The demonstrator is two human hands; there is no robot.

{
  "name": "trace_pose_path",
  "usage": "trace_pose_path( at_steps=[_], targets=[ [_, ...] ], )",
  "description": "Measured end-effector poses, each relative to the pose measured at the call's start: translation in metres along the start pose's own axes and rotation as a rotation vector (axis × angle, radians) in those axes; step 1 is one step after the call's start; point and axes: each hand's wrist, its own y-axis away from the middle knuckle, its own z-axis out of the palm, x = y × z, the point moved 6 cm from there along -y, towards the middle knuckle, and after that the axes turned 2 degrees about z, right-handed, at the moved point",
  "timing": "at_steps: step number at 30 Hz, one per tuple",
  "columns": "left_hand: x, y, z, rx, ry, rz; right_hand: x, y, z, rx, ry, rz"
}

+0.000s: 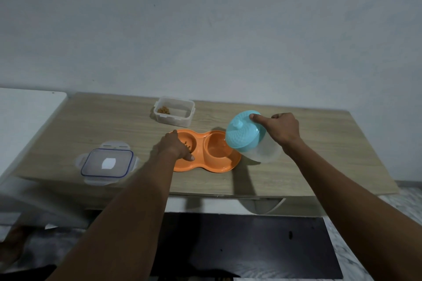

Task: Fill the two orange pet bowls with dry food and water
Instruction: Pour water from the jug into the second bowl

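Note:
An orange double pet bowl (225, 167) lies on the wooden table. My left hand (175, 146) rests on its left cup, fingers spread over the rim, and a few dry food pieces (187, 144) show beside the fingers. My right hand (282, 130) grips a clear water jug with a teal lid (244, 136), tilted steeply toward the right cup (217, 150). Whether water is flowing cannot be made out. The jug's lid hides part of that cup's far rim.
A clear food container (174, 110) with a little kibble stands behind the bowl. Its blue-rimmed lid (107, 163) lies at the front left of the table (296, 178). A white surface (25, 112) adjoins the table on the left, against a pale wall.

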Motion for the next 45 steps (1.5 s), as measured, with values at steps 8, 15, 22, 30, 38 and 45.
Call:
trace_pose_path(
  at_steps=[8, 15, 22, 30, 38, 45],
  targets=[
    [0.003, 0.002, -0.001, -0.011, 0.01, 0.006, -0.012, 0.004, -0.004, -0.012, 0.035, -0.031],
    [0.001, 0.003, -0.001, -0.009, 0.033, 0.003, -0.017, 0.005, -0.005, -0.022, 0.063, -0.064],
    [0.002, 0.005, -0.001, 0.001, 0.041, -0.002, -0.019, 0.005, -0.008, -0.02, 0.09, -0.088],
    [0.002, 0.004, -0.002, 0.005, 0.036, 0.009, -0.021, 0.004, -0.01, -0.014, 0.094, -0.095],
    [0.002, 0.003, -0.001, -0.002, 0.034, 0.012, -0.022, 0.004, -0.011, -0.012, 0.073, -0.106],
    [0.002, 0.003, -0.001, -0.004, 0.05, 0.003, -0.021, 0.002, -0.012, -0.014, 0.068, -0.101]
  ],
)
